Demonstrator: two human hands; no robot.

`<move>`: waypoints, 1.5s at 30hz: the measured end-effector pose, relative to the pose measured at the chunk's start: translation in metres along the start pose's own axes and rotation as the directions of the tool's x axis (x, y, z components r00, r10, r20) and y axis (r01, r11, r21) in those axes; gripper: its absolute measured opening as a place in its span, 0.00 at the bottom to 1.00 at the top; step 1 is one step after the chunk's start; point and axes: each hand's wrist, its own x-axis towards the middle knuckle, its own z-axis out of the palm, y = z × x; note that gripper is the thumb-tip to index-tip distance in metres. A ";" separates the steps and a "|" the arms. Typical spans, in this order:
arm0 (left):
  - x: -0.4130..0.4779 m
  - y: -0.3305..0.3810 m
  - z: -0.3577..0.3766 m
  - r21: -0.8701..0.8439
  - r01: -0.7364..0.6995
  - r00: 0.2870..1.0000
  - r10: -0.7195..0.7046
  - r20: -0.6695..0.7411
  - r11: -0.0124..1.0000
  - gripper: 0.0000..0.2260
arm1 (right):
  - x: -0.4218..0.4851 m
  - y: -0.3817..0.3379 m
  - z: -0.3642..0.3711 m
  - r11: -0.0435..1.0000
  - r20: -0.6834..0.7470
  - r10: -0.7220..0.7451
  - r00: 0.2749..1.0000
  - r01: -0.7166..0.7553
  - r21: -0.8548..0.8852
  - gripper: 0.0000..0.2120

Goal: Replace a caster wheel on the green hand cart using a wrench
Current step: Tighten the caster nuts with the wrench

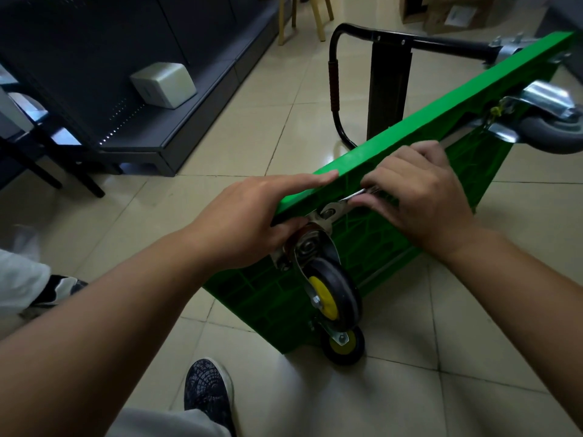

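Green cart (pixel 410 134) tipped on its long edge, ribbed underside facing right, black handle (pixel 336 74) at far end. Caster wheel (pixel 332 294) at near top corner: black tyre, yellow hub, silver fork. Silver wrench (pixel 342 205) w/ ring end on a mount-plate bolt, shaft angled up-right.

The cart (pixel 252 294) is smooth green plastic. Its wheel (pixel 342 288) at six o'clock is dull black rubber with a yellow plastic middle, in a shiny metal holder (pixel 310 247). The wrench (pixel 342 205) is shiny metal. The floor (pixel 252 105) is smooth, glossy tile.
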 end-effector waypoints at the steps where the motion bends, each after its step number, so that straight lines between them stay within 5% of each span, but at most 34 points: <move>1: 0.000 0.000 0.000 0.001 0.001 1.000 -0.001 0.002 1.000 0.33 | -0.004 -0.002 0.003 0.999 0.031 0.046 0.998 -0.047 0.009 0.18; 5: 0.001 -0.001 -0.001 0.001 0.006 1.000 -0.006 -0.001 1.000 0.32 | -0.021 -0.022 0.020 0.916 0.190 0.309 0.932 -0.345 0.206 0.20; 9: 0.000 0.000 -0.001 0.007 0.009 1.000 -0.009 0.000 1.000 0.32 | -0.034 -0.048 0.034 0.498 0.418 0.541 0.730 -0.678 0.540 0.10; 11: 0.000 0.000 -0.001 0.008 0.010 1.000 -0.010 0.000 1.000 0.32 | -0.036 -0.058 0.038 0.319 0.476 0.577 0.664 -0.720 0.617 0.06; 14: -0.001 0.001 -0.001 0.002 0.009 1.000 -0.009 0.001 1.000 0.32 | -0.037 -0.064 0.040 0.257 0.487 0.576 0.656 -0.711 0.654 0.11; 18: -0.001 0.001 -0.001 0.002 -0.002 1.000 0.002 0.002 1.000 0.33 | -0.055 -0.060 0.032 0.392 0.472 0.523 0.709 -0.692 0.606 0.16; 21: -0.002 0.001 -0.001 0.004 0.002 1.000 -0.002 -0.007 1.000 0.33 | -0.077 -0.036 0.016 0.659 0.516 0.441 0.734 -0.655 0.369 0.16; 24: -0.001 0.000 -0.001 0.003 -0.007 1.000 0.007 -0.006 1.000 0.32 | -0.072 -0.005 -0.008 0.837 0.553 0.366 0.748 -0.525 0.157 0.18; 28: -0.001 0.001 -0.001 0.001 -0.004 1.000 0.004 -0.005 1.000 0.32 | -0.031 0.016 -0.032 0.945 0.522 0.187 0.832 -0.297 0.134 0.18; 32: 0.000 0.001 -0.001 0.005 -0.005 1.000 0.005 -0.009 1.000 0.32 | 0.005 0.013 -0.043 0.995 0.416 0.034 0.909 -0.068 0.067 0.11; 45: 0.000 0.002 0.000 0.009 0.008 1.000 -0.007 -0.003 1.000 0.32 | 0.031 0.001 -0.040 0.989 0.365 -0.125 0.923 0.145 -0.027 0.13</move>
